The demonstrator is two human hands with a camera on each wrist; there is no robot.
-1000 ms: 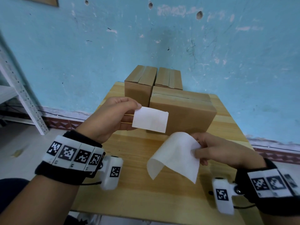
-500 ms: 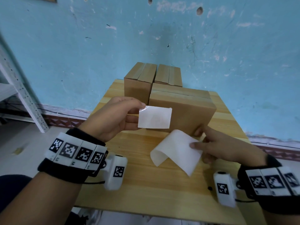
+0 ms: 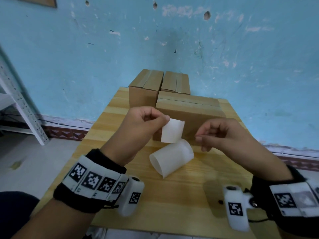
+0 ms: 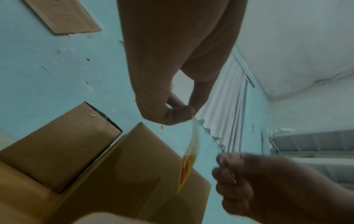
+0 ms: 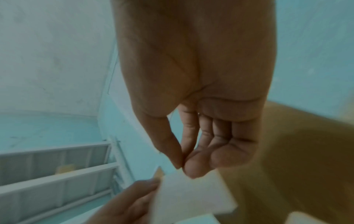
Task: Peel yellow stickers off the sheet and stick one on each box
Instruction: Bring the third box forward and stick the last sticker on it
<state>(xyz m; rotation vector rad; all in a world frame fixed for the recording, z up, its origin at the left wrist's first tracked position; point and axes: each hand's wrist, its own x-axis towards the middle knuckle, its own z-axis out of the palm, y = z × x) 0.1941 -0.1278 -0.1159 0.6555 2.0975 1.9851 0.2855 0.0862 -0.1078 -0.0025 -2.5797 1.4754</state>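
Up above the tabletop, the left hand pinches the sticker by its corner before the nearest box; the right hand has fingers curled, thumb and forefinger together, holding nothing.

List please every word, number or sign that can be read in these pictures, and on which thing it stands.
Sticker pinched by the left hand: red print on yellow, too blurred to read.
Wristbands: black-and-white square code marks, no words.
Boxes: no print visible.
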